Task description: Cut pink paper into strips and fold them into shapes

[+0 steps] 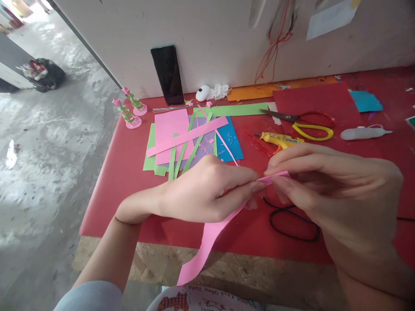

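Note:
My left hand [201, 190] and my right hand [337, 185] meet above the red table top [123, 172], both pinching one long pink paper strip [207, 242]. The strip's upper end sits between the fingertips of both hands, and the rest hangs down past the table's front edge. Behind the left hand lies a pile of pink, green, purple and blue paper sheets and strips [188, 138]. A yellow glue gun [280, 140] and scissors with yellow and red handles [308, 123] lie just beyond my right hand.
A black cable [292, 224] loops on the table under my right hand. A white glue bottle [363, 133], red card [314, 103], two small paper flowers [131, 112] and a black phone [168, 75] against the wall stand farther back. Concrete floor lies left.

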### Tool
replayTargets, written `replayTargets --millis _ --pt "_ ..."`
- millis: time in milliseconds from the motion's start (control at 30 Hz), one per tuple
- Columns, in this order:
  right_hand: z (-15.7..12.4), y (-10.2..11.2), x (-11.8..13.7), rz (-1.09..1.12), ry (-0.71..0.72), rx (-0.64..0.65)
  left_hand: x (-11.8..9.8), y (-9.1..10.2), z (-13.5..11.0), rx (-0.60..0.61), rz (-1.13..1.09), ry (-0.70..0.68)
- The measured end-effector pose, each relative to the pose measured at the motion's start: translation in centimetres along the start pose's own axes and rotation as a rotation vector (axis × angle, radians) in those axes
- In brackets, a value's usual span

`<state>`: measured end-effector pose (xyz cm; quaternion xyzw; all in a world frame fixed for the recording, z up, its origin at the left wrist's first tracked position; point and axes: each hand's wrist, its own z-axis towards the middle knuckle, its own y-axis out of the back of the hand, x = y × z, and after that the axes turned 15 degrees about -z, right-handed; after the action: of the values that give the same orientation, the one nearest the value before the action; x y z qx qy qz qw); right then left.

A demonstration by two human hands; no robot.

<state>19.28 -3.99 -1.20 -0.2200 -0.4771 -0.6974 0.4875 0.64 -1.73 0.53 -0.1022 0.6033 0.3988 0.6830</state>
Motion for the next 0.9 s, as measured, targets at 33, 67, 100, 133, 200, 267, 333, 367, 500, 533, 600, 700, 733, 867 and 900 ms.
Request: replayTargets --millis 33,67,100,133,200,267,333,367,500,533,600,700,733,867,900 --pt "-0.02 -0.02 0.01 -0.001 -0.004 -0.008 0.01 -0.01 -0.02 0.002 0.001 0.001" --pt "-0.04 -0.03 0.01 -0.001 -0.007 -0.018 0.01 -0.01 -0.05 0.004 0.0 0.002" --pt "-0.06 -0.05 0.01 -0.001 -0.006 -0.026 0.0 -0.02 -0.07 0.007 -0.002 0.005" --pt "-0.09 -0.07 0.0 0.0 -0.006 -0.034 -0.02 -0.03 -0.09 0.011 -0.005 0.007" --pt "-0.13 -0.15 -0.04 0.011 -0.008 -0.037 -0.05 -0.04 -0.1 0.019 -0.01 0.005" --pt "-0.16 -0.27 -0.13 0.035 -0.015 -0.043 -0.06 -0.06 -0.08 0.024 -0.013 -0.003" --pt "-0.16 -0.37 -0.23 0.064 -0.023 -0.051 -0.03 -0.06 -0.07 0.026 -0.013 -0.004" --pt "-0.14 -0.41 -0.27 0.078 -0.029 -0.053 0.0 -0.06 -0.08 0.026 -0.013 0.0" --pt "-0.08 -0.42 -0.33 0.115 -0.043 -0.037 0.05 0.02 -0.1 0.013 -0.022 0.007" --pt "-0.07 -0.4 -0.31 0.115 -0.039 -0.036 0.04 0.04 -0.09 0.01 -0.025 0.006" --pt "-0.07 -0.39 -0.26 0.101 -0.03 -0.039 -0.02 0.09 -0.08 0.009 -0.03 0.005" --pt "-0.09 -0.44 -0.19 0.072 -0.026 -0.048 -0.11 0.15 -0.06 0.013 -0.025 0.001" --pt "-0.09 -0.47 -0.19 0.069 -0.026 -0.048 -0.14 0.16 -0.05 0.013 -0.024 -0.002" --pt "-0.13 -0.44 -0.28 0.081 -0.01 -0.044 -0.19 0.16 -0.06 0.019 -0.006 -0.019" --pt "-0.15 -0.4 -0.3 0.081 -0.008 -0.046 -0.19 0.16 -0.07 0.021 -0.001 -0.023"
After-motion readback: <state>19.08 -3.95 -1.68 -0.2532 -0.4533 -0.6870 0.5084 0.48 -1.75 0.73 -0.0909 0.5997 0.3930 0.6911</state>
